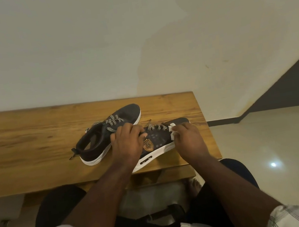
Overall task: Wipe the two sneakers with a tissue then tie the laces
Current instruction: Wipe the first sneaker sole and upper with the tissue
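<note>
Two sneakers lay on the table (33, 141): far sneaker (109, 134) at 10 o'clock of near sneaker (158, 141). Left hand (128, 143) gripped the near sneaker; right hand (188, 138) pinched tissue (172, 129) against its toe.

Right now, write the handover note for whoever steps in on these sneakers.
Left hand: grips the near sneaker at its collar, steadying it at the table's front edge.
Right hand: pinches the white tissue against that sneaker's side near the toe.
Far sneaker: lies just behind on the table, laces loose.
Done: wiping of the near sneaker under way; whether the far one was wiped cannot be told.
Left: finish wiping, then tie both pairs of laces.
</note>
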